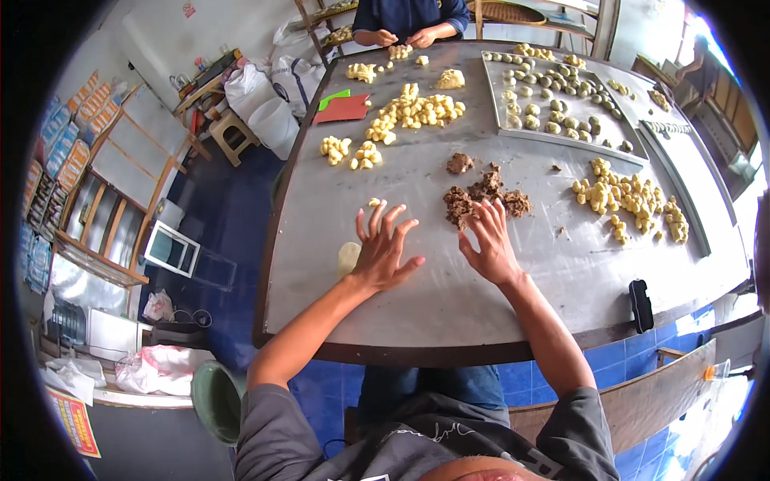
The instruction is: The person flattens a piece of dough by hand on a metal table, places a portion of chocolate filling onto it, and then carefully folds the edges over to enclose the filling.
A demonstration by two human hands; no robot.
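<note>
My left hand [387,250] is over the near part of the metal table [417,313], fingers spread with nothing in them. Beside its wrist lies a flattened round of pale dough [347,258], partly covered by the hand. A small dough bit [374,203] sits just past its fingertips. My right hand [491,244] reaches to the near edge of a crumbly brown filling heap [487,188], its fingertips touching the heap and the thumb held apart. A separate brown lump [459,163] lies just beyond the heap.
Yellow dough pieces [413,111] and a larger dough lump [451,79] lie farther back; more pieces [626,196] are at right. A tray [565,144] holds greenish balls. Red [343,109] and green scrapers lie left. A co-worker's hands [405,38] handle dough opposite. A black object [641,306] sits at the near-right edge.
</note>
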